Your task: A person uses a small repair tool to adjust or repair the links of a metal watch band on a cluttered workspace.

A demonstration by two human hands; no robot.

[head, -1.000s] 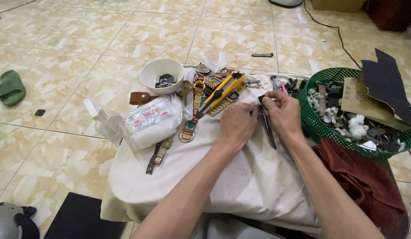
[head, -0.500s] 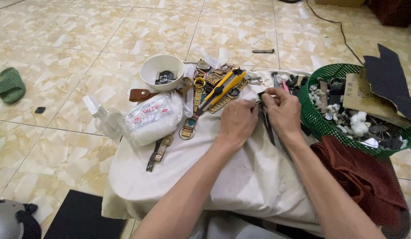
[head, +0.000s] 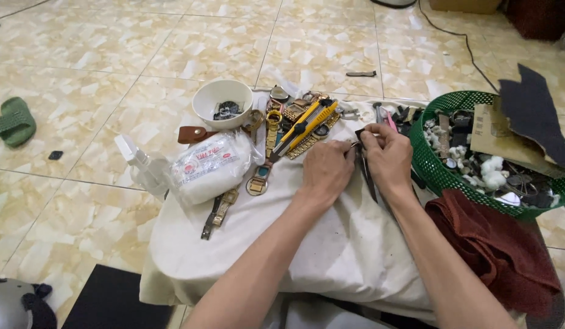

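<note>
1. A dark watch strap [head: 366,173] is held between both hands over a table draped in a white cloth [head: 331,244], near the cloth's far edge.
2. The left hand [head: 327,172] is closed, its fingertips pinched at the strap's upper end; the right hand [head: 389,159] is likewise closed, gripping the same end from the other side. What sits between the fingertips is too small to be made out.
3. The strap's lower part lies flat on the cloth, running toward the person between the wrists.
4. For the work to be done well, the strap should be kept pressed against the cloth so it cannot twist, and the pinch kept close to the joint being worked.
5. Small force is judged best; any tiny part released here could be lost in the cloth's folds.
6. The yellow utility knife [head: 304,123] lies just beyond the left hand among gold-coloured watches [head: 272,131], within easy reach.
7. The green basket [head: 430,166] of parts stands just beside the right hand, so elbow movement should be kept small.
8. A white bowl [head: 222,103] and a bag of cotton [head: 210,167] lie to the left, well apart from the hands.
</note>
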